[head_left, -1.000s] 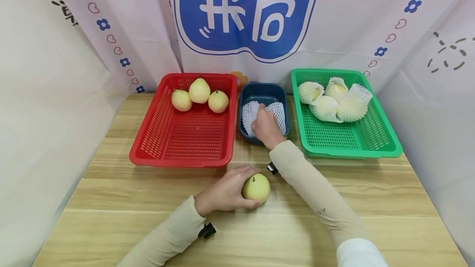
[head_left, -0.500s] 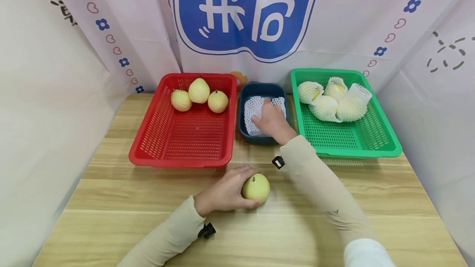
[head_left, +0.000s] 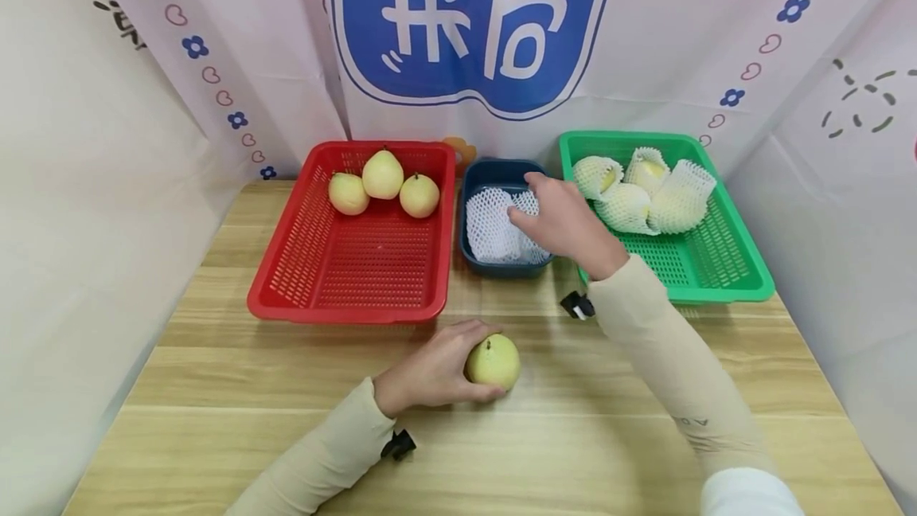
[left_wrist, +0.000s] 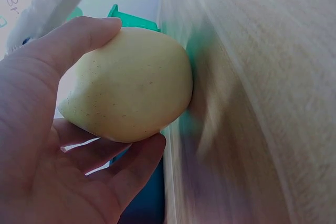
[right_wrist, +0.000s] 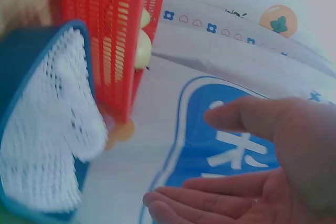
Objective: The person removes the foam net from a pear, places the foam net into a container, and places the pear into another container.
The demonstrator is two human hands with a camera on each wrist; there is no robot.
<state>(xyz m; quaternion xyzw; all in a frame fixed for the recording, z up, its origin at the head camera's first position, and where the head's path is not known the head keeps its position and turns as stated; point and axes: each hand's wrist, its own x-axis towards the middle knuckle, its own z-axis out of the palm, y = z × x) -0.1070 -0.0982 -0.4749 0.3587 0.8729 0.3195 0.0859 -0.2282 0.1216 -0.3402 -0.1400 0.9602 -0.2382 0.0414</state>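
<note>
My left hand (head_left: pixel 442 366) holds a pale yellow pear (head_left: pixel 496 362) upright on the table, thumb on the near side and fingers round the far side. The left wrist view shows the same pear (left_wrist: pixel 131 85) resting against the wood. My right hand (head_left: pixel 562 217) hovers over the right side of a dark blue bin (head_left: pixel 494 269). Its thumb and fingers (right_wrist: pixel 199 203) are spread apart with nothing between them. White foam net sleeves (head_left: pixel 490 225) lie in the bin, the right one partly hidden by my hand.
Left of the bin, a red basket (head_left: pixel 349 314) has three bare pears (head_left: pixel 383 175) at its back. A green basket (head_left: pixel 688 293) on the right contains several net-wrapped pears (head_left: pixel 682 197). A printed curtain (head_left: pixel 286 38) hangs behind the wooden table (head_left: pixel 215 388).
My right hand has lifted off the foam sleeves and moved right and toward the green basket, its fingers opening out. The left hand and its pear have stayed put.
</note>
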